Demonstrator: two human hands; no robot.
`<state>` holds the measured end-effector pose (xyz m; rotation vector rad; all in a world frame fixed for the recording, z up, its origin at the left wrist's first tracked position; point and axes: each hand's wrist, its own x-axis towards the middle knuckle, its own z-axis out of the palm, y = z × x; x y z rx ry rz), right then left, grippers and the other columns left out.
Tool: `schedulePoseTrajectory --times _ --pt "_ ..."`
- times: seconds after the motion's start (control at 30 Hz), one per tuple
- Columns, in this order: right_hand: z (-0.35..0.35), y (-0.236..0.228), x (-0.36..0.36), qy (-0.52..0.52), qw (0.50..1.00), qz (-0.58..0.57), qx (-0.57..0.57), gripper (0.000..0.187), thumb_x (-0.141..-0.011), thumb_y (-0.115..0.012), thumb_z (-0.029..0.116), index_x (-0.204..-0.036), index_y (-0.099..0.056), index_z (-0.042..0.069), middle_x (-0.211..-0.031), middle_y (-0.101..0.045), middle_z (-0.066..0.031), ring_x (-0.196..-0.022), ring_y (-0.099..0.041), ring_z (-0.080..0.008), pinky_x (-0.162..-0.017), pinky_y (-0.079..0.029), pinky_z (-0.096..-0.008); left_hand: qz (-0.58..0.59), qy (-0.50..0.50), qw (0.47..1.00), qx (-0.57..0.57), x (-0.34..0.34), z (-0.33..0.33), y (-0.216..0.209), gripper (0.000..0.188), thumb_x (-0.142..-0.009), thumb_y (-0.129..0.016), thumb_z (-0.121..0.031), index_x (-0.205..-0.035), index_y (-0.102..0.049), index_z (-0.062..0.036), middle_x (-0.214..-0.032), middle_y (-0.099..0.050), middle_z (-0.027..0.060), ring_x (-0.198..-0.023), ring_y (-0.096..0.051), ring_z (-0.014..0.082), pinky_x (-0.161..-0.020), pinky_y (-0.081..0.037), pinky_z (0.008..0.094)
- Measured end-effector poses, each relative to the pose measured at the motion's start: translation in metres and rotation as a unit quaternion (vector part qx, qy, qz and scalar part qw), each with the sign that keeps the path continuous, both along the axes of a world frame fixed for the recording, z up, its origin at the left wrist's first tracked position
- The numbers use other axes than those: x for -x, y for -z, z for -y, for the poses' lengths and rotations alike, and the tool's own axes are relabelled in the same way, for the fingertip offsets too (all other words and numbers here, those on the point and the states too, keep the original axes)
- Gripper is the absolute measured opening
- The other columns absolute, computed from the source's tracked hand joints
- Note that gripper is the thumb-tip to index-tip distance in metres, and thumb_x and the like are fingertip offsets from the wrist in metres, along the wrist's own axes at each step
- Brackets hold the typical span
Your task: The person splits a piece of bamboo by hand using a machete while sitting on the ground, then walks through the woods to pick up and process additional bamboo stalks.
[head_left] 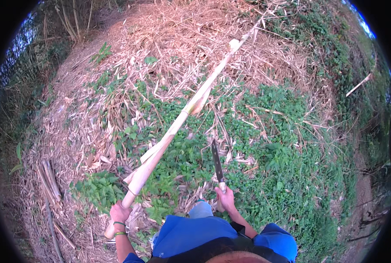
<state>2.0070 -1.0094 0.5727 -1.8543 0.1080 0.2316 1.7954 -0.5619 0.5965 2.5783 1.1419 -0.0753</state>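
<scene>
A long pale bamboo pole (175, 126), with dry sheaths peeling off it, slants from the lower left up to the far right. My left hand (120, 213) is wrapped round its thick near end, and a short stub sticks out below the fist. In my right hand (225, 200) is a knife (217, 162) with a long dark blade and a light handle. Its blade points away from me, tip up, to the right of the pole and apart from it. The pole's far end thins out among dry twigs.
Dry leaf litter (173, 26) covers the ground ahead and to the left. Low green plants (274, 153) grow in front and to the right. Cut bamboo pieces (51, 182) lie at the left. Dense bushes (335, 48) stand at the right, with bamboo stems (70, 19) far left.
</scene>
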Motion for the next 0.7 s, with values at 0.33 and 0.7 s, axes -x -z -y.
schedulePoseTrajectory --times 0.33,0.7 --pt "-0.206 -0.014 0.244 -0.052 0.978 0.019 -0.202 0.021 -0.084 -0.069 0.004 -0.100 -0.056 0.001 -0.076 -0.061 -0.0058 -0.058 -0.057 -0.0139 -0.056 -0.046 -0.0282 -0.046 -0.026 0.998 0.015 0.447 -0.129 -0.007 0.042 -0.059 -0.075 -0.032 -0.096 -0.071 -0.0141 -0.089 -0.072 0.0163 -0.085 -0.070 0.0360 -0.078 -0.057 0.0461" --pt "-0.395 -0.051 0.386 -0.197 0.963 -0.086 -0.162 0.031 -0.082 -0.072 0.007 -0.110 -0.060 0.004 -0.096 -0.061 -0.0044 -0.082 -0.060 -0.0161 -0.073 -0.051 -0.0309 -0.094 -0.098 0.990 -0.041 0.666 -0.227 -0.091 0.029 -0.061 -0.072 -0.026 -0.087 -0.070 -0.0144 -0.078 -0.070 0.0154 -0.078 -0.070 0.0341 -0.072 -0.057 0.0453"
